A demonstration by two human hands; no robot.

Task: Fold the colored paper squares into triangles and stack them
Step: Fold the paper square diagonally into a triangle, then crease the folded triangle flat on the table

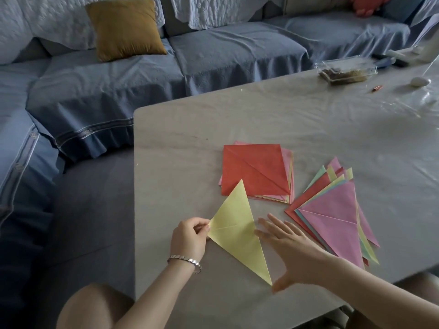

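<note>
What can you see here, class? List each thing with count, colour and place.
yellow triangle: one, yellow, between the hands
square stack: one, red on top, table middle
triangle stack: one, pink on top, right of the squares
table: one, grey, under the papers
clear box: one, transparent, table's far right
sofa: one, blue, behind the table
cushion: one, mustard, on the sofa
bracelet: one, silver, left wrist
left hand: one, pinching the triangle's left corner
right hand: one, open, beside the triangle's right edge

Yellow triangle [237, 233]; red top square [255, 169]; pink top folded stack [332, 217]; mustard cushion [124, 28]; blue sofa cover [213, 55]
</note>
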